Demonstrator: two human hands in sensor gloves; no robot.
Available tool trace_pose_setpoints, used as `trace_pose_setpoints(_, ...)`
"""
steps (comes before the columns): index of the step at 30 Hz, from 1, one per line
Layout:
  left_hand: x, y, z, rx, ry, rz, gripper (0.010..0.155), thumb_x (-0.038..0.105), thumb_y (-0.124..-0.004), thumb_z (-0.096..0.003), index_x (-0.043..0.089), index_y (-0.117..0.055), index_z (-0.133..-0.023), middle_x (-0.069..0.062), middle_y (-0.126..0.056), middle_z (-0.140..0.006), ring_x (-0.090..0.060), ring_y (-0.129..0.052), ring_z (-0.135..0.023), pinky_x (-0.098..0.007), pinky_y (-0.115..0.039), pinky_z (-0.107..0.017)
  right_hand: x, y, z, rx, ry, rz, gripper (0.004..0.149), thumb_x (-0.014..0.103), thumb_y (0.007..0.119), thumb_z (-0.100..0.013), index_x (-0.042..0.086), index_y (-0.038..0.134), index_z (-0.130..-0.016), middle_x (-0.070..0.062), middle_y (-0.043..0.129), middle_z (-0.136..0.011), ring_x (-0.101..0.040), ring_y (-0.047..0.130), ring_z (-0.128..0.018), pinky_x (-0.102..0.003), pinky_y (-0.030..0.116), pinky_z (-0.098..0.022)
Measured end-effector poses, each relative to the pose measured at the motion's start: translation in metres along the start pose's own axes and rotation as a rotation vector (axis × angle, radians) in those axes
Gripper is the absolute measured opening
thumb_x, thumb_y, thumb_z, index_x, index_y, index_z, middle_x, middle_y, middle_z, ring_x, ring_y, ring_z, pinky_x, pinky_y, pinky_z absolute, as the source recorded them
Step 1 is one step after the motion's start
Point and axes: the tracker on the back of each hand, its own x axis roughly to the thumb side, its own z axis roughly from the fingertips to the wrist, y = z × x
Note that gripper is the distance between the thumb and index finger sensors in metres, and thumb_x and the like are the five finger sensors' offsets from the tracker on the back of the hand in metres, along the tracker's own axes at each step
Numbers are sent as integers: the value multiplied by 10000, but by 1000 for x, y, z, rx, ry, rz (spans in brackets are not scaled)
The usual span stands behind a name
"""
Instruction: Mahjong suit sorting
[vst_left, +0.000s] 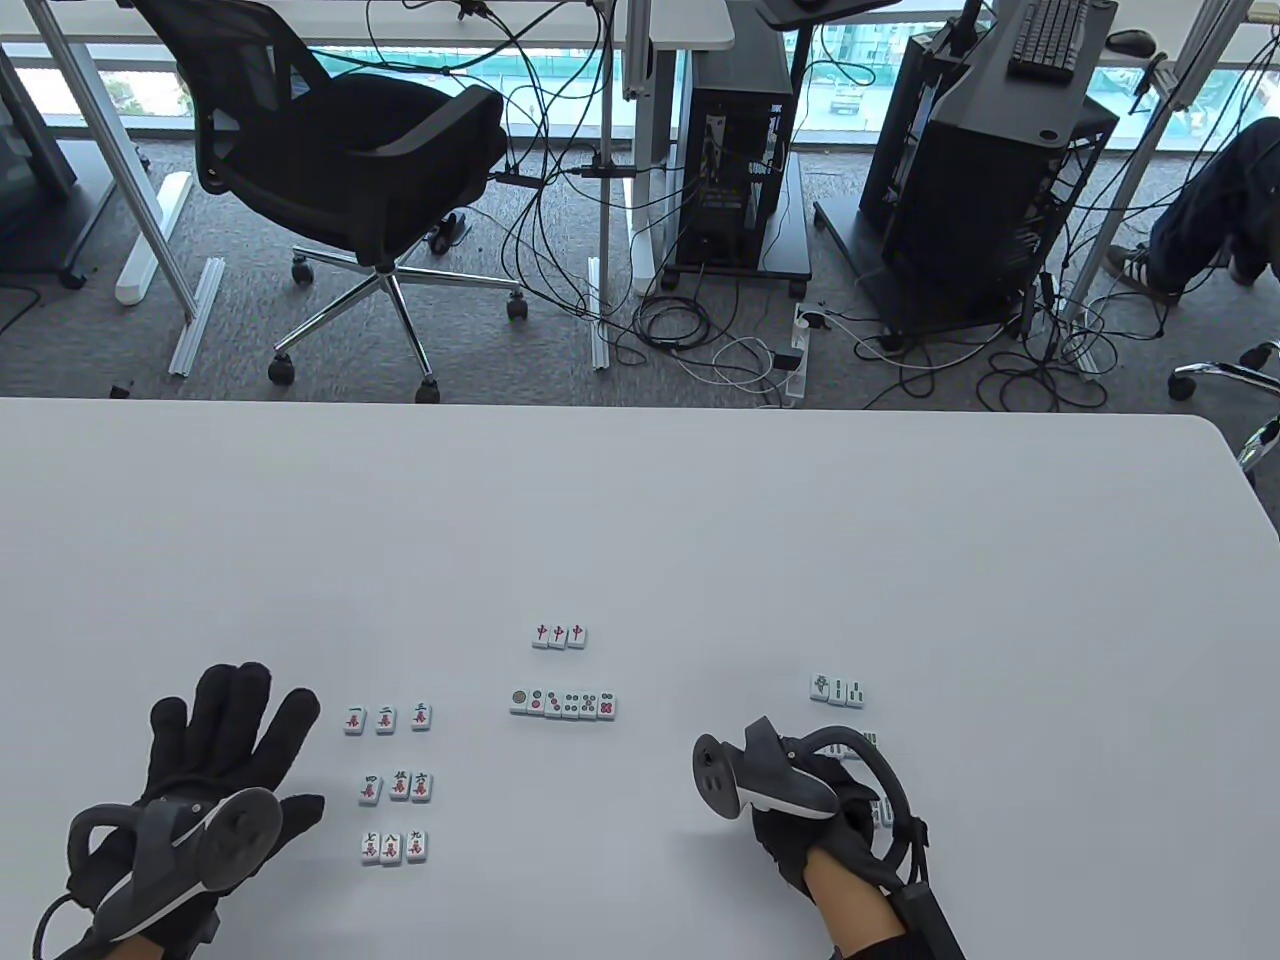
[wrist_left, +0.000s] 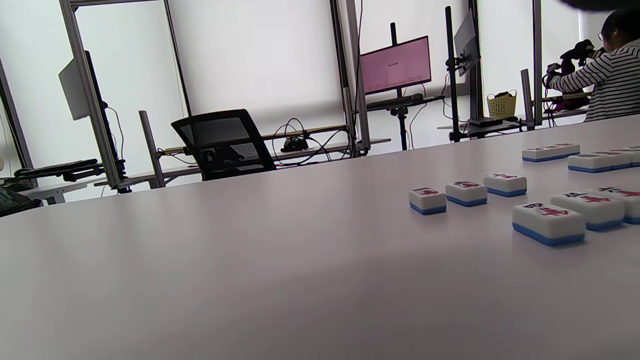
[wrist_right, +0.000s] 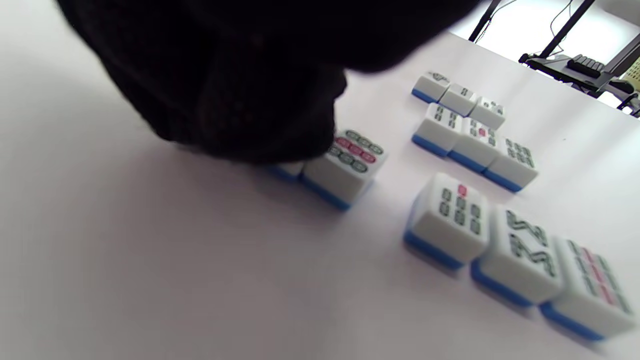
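Note:
My left hand (vst_left: 232, 742) lies flat on the table at the lower left, fingers spread, holding nothing. Right of it are three rows of character tiles (vst_left: 392, 782), also in the left wrist view (wrist_left: 467, 192). A red dragon row (vst_left: 558, 635) and a circle row (vst_left: 563, 704) lie mid-table. My right hand (vst_left: 835, 815) is curled over bamboo tiles; one bamboo row (vst_left: 838, 688) shows beyond it. In the right wrist view my fingertips (wrist_right: 280, 125) cover a mostly hidden tile (wrist_right: 289, 172) next to a nine-circle tile (wrist_right: 350, 162); whether they grip it is hidden. Bamboo rows (wrist_right: 475, 145) lie to the right.
The white table (vst_left: 640, 520) ends at a far edge with an office chair (vst_left: 350, 160), cables and computer carts on the floor beyond. The nearest bamboo row (wrist_right: 515, 250) lies close to my right hand.

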Motion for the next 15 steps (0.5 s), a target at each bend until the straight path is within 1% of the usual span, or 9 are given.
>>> trace_pose_setpoints(2,1,-2,0,-9,-2,-13,870,747,-600,-328,492,-196,-1055,115,2,-1153,-207,-71,-1161,-522,-190,-849,-2,-9,-9,102,-8,-22,596,370,872,-367,33,764,-846,-1,976,-354,-99,880,-63,-243,796,-34)
trace_pose_setpoints(4,0,-1,0,-6,0,-14,872,748,-599,-328,491,-193,-1055,114,3,-1152,-207,-68,-1160,-522,-188,-848,-4,-21,-15,125,8,-61,593,369,870,-373,43,763,-857,-3,976,-366,-101,883,-73,-243,799,-42)
trace_pose_setpoints(5,0,0,0,0,3,-10,871,747,-600,-329,491,-193,-1055,114,4,-1152,-208,-67,-1160,-522,-186,-848,-4,-27,-16,111,14,-77,592,367,869,-375,41,763,-859,-6,975,-371,-103,884,-77,-244,800,-44)
trace_pose_setpoints(7,0,1,0,6,6,-1,871,747,-599,-330,491,-189,-1055,114,5,-1151,-208,-63,-1159,-522,-183,-847,-3,-44,-22,38,48,-122,589,363,867,-380,40,764,-862,-13,977,-381,-110,888,-85,-248,801,-51)
trace_pose_setpoints(10,0,0,-1,4,8,-1,871,748,-597,-330,492,-189,-1055,115,5,-1152,-205,-63,-1159,-521,-183,-848,2,-63,-32,-52,72,-133,583,361,865,-380,50,766,-864,-18,980,-398,-117,896,-98,-252,807,-60)
trace_pose_setpoints(13,1,-1,-2,-2,10,-2,871,748,-596,-330,491,-189,-1055,115,6,-1151,-206,-59,-1158,-521,-181,-847,9,-71,-41,-155,87,-109,582,364,864,-376,56,768,-861,-13,981,-399,-114,898,-99,-250,809,-61)
trace_pose_setpoints(15,1,0,-1,7,7,2,870,749,-596,-330,493,-188,-1055,117,9,-1150,-204,-56,-1157,-520,-178,-847,16,-74,-47,-259,86,-109,582,366,863,-374,59,769,-859,-11,982,-399,-113,899,-100,-249,810,-61)
